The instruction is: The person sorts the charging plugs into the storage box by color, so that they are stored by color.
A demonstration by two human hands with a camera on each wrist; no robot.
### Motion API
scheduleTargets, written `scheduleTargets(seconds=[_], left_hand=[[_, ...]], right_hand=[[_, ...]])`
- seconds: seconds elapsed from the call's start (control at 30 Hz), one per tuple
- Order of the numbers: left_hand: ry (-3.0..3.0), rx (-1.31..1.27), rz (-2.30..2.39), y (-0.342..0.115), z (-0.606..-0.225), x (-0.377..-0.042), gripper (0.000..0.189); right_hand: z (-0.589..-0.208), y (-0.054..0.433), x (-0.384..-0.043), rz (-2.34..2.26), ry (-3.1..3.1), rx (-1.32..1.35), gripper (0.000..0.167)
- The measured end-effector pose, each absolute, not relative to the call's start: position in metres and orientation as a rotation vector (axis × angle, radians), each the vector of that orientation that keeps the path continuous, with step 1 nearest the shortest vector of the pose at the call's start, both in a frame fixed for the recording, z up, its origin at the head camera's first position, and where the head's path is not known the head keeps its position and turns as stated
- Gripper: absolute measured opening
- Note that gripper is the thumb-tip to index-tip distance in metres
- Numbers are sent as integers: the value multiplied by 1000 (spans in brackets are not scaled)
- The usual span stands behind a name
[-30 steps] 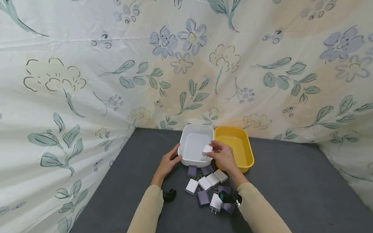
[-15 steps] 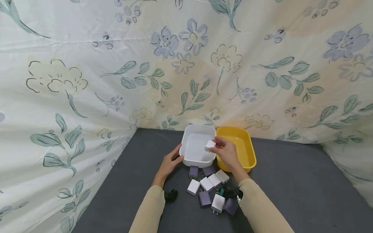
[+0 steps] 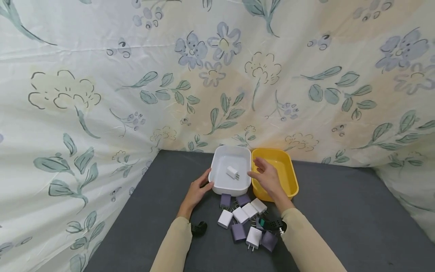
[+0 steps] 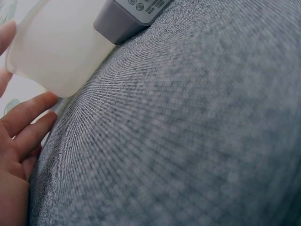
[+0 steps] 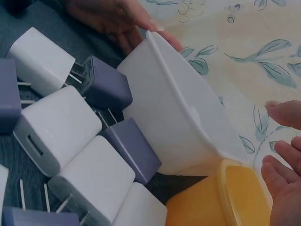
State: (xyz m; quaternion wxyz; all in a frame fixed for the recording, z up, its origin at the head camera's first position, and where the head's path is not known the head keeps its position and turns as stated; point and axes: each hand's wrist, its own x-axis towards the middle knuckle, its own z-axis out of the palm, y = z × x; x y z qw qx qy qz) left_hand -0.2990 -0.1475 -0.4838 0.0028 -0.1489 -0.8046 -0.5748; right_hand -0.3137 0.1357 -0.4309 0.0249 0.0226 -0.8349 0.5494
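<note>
Resting against the white tub with loose fingers: left hand — right hand over yellow tub, fingers apart. White charger lies inside white tub; more chargers sit in front.

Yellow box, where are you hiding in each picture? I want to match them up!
Head: a bit right of and below the middle, beside the white box, with the right hand in front of part of the yellow box.
Left wrist: not in this picture.
Right wrist: at the bottom, right of the middle, cut off by the edge.
Shared landmark: the white box shows in all three.
</note>
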Motion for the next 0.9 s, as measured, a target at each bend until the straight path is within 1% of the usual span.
scheduleTargets(seconds=[0.3, 0.53, 0.67, 0.9], left_hand=[[-2515, -523, -1841, -148, -486, -298, 63], [-2449, -410, -1810, -150, -521, -318, 60], [-2445, -407, -1798, -150, -522, -318, 60], [-2465, -424, -1790, -151, -522, -320, 62]], right_hand=[[-432, 144, -309, 1705, -2531, 139, 67], [-428, 142, -298, 1774, -2428, 200, 58], [-434, 142, -291, 1782, -2415, 267, 56], [-448, 143, -276, 1838, -2367, 336, 56]])
